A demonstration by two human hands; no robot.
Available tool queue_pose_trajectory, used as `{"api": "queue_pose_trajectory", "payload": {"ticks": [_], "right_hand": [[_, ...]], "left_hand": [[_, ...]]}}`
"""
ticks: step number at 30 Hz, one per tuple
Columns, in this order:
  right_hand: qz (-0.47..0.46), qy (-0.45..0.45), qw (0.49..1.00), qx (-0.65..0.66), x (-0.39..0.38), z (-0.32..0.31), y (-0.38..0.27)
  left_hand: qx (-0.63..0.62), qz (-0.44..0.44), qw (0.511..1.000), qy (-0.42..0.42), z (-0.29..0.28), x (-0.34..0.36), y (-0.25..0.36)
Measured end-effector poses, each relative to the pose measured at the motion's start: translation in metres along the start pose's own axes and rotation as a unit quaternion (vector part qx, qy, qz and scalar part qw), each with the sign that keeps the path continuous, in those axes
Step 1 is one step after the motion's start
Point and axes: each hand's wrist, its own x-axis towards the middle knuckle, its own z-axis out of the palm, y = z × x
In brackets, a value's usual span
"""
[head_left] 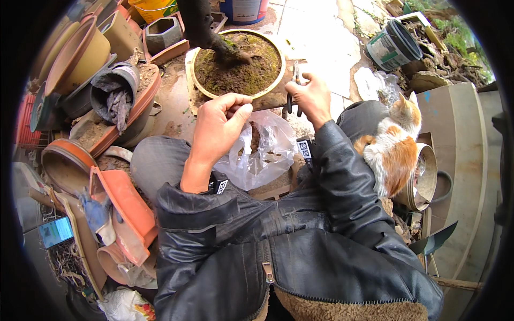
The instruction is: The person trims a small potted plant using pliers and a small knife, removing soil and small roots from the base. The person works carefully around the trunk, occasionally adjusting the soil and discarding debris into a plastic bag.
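My right hand (313, 96) grips a small black-handled hand tool (289, 100), pliers or shears, with its grey tip pointing away from me. My left hand (219, 125) is closed, thumb pressed to the fingers. A thin dark line runs from it toward the tool; I cannot make out whether it is a wire or twig. Just beyond both hands stands a round cream pot (282, 72) of mossy soil (241, 75), with a thick dark trunk (199, 24) rising from it. A clear plastic bag (262, 168) lies open between my knees, below the hands.
Stacked clay and plastic pots (80, 53) crowd the left, with an orange planter (126, 208), blue gloves (96, 214) and a lit phone (55, 232). An orange-and-white cat (393, 152) sits by my right knee. A bucket (393, 45) lies tipped at far right.
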Motion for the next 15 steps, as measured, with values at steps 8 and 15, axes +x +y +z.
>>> {"api": "queue_pose_trajectory", "payload": {"ticks": [8,15], "right_hand": [[-0.062,-0.156,0.913,0.372,-0.086,-0.037,-0.027],[-0.129,-0.177,0.923,0.317,-0.109,-0.018,-0.034]], "left_hand": [[-0.196,-0.019,0.977,-0.077,0.036,0.026,0.033],[-0.308,-0.054,0.946,-0.086,0.037,0.029,0.006]]}}
